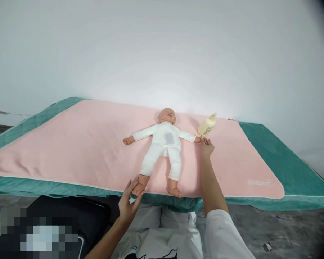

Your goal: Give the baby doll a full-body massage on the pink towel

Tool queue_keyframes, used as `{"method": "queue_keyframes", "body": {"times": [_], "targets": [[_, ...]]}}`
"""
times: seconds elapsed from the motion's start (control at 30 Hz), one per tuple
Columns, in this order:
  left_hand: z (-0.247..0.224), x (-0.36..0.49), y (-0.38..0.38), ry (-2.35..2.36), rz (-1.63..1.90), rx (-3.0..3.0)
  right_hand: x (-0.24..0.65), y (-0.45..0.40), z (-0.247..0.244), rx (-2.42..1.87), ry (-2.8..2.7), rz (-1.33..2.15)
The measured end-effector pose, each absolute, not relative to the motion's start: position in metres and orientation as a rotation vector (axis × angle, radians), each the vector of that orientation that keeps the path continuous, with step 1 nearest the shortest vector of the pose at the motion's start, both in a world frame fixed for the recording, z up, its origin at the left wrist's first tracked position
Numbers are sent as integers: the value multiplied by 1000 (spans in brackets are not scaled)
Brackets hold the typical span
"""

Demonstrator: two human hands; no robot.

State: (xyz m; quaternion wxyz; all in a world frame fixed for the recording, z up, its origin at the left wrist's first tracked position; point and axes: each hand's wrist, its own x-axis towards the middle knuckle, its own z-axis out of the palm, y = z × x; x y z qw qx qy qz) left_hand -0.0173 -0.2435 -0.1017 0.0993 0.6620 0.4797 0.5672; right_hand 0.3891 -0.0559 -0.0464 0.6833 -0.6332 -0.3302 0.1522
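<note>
Pink mat [83, 151]: left hand [128, 205] spread at doll [163, 144] foot, right hand [206, 146] fingertips on doll's hand by bottle [206, 125].

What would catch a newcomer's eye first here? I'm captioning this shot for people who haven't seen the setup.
First the baby doll in white clothes, lying face up with arms spread in the middle of the pink mat. Next, the person's two bare hands: the left hand touches the doll's foot at the near edge, and the right hand reaches to the doll's outstretched hand. Just beyond it, a pale yellow pump bottle lies tilted.
</note>
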Motion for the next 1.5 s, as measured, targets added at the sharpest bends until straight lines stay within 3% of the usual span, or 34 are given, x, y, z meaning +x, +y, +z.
{"method": "queue_keyframes", "body": {"times": [0.37,0.67,1.0,1.5], "targets": [[-52,4,-209,1249,1771,1859,353,-61,-10,-1269,-713,336],[1,31,-175,1172,1733,1830,299,-77,28,-1206,-1159,224],[1,39,-156,1217,1668,1720,273,-93,15,-1262,-1654,44],[-5,47,-152,1180,1679,1758,268,-96,-3,-1201,-1672,-8]]}}
